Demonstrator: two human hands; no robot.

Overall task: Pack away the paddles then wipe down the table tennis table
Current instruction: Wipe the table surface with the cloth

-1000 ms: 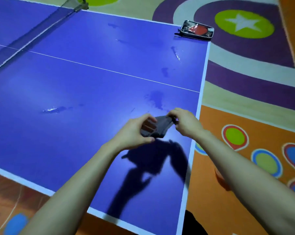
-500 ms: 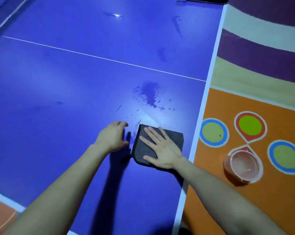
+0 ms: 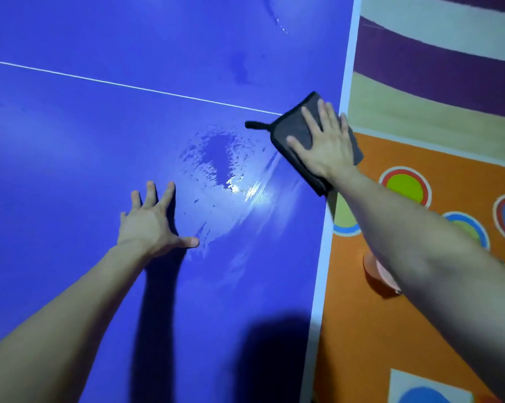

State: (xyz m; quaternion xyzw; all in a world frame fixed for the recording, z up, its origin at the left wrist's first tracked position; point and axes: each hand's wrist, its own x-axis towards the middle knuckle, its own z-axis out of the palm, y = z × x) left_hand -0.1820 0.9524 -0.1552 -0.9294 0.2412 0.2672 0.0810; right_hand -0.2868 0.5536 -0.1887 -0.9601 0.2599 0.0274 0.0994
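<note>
- The grey cloth (image 3: 289,123) lies folded on the blue table (image 3: 71,146), at the table's right side, with its far corner hanging just over the white edge stripe (image 3: 328,210).
- The right hand (image 3: 325,144) lies flat on the cloth with its fingers straight and spread. It presses down and grips nothing.
- Left of the cloth and nearer the person, a wet patch (image 3: 216,158) shines with curved smear marks, so I judge wiping has begun and this spot is only half done.
- Beyond the cloth, across the thin white line (image 3: 129,87), a dull stain (image 3: 239,68) and a wet streak (image 3: 277,21) look untouched. Most of the surface left of the cloth looks unwiped.
- No paddles show anywhere near the cloth, so whether they are packed cannot be told.
- The left hand (image 3: 149,225), well left of the cloth and nearer the person, is spread on the bare table and holds nothing. It looks like a brace.
- Room for strokes is wide to the left of the cloth and beyond it. To its right the table ends at once, so a stroke that way would run off the edge.
- Below and right of the cloth lies the coloured floor mat (image 3: 361,344), with a pink cup (image 3: 374,271) partly hidden behind the right forearm.
</note>
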